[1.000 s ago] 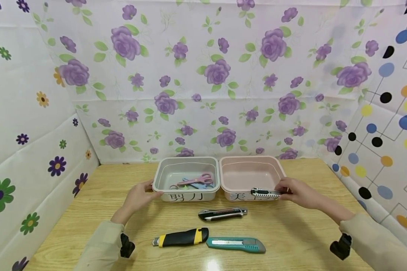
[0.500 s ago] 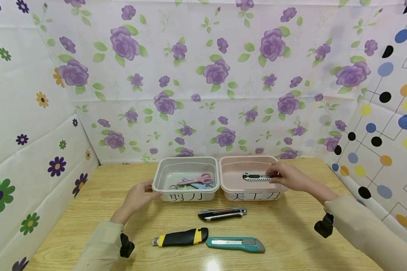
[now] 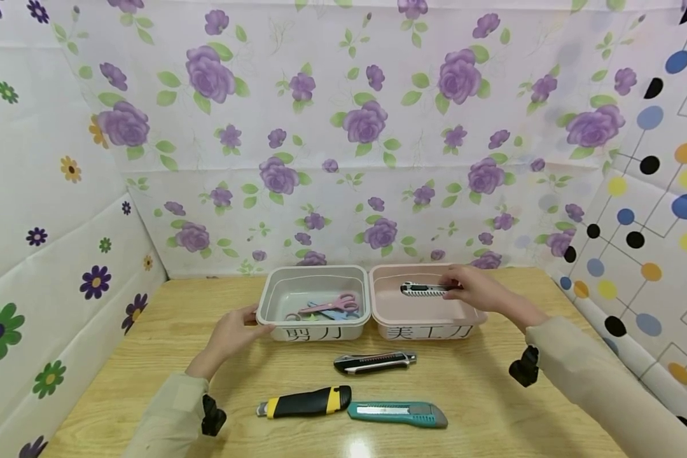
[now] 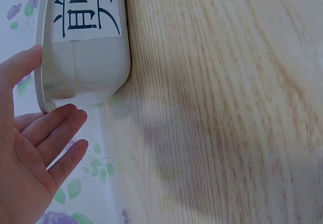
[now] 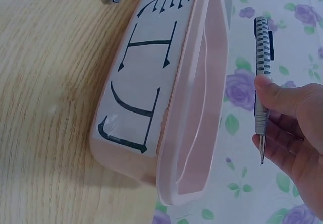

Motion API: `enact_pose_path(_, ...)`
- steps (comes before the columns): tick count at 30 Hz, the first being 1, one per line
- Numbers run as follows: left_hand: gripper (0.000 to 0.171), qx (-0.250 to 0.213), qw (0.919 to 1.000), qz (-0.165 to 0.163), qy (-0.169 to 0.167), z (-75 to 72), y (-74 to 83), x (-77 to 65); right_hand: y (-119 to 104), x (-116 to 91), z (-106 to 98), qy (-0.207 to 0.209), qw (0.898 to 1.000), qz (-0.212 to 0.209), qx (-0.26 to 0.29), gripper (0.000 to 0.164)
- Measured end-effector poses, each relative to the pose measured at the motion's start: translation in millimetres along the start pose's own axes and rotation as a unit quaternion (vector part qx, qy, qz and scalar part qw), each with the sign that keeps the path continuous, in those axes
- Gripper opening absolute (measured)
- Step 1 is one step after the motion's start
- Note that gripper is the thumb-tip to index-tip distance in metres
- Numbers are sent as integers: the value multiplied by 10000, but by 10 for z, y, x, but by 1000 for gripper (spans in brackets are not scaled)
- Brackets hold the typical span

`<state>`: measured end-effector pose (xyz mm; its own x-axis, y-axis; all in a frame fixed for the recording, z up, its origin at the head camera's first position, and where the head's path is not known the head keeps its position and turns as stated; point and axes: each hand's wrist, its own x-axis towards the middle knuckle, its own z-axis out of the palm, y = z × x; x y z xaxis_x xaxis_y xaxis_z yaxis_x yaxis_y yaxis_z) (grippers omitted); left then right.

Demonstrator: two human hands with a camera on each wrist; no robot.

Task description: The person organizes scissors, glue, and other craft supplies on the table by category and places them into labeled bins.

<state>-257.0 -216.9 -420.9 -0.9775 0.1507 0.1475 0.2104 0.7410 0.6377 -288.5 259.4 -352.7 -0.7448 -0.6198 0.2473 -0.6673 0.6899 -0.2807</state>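
I have watched the right hand (image 3: 474, 289) carry the pale utility knife (image 3: 423, 290) from before the front right corner of the pink bin (image 3: 397, 312) to over that bin's back half, a little further left and back than half a second ago. The sleeve (image 3: 584, 381) and black wrist camera (image 3: 525, 367) followed toward the bin, and I now see its whole front label (image 3: 429, 331) uncovered.

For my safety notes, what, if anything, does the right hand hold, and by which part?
The right hand pinches a silver knife near its pointed end.
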Motion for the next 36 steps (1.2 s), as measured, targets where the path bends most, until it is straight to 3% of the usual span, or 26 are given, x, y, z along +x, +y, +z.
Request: enact_pose_path(36,70,-51,9999,-85,-75,-19,20,-13,129,99,143,-131,9993,195,276,7)
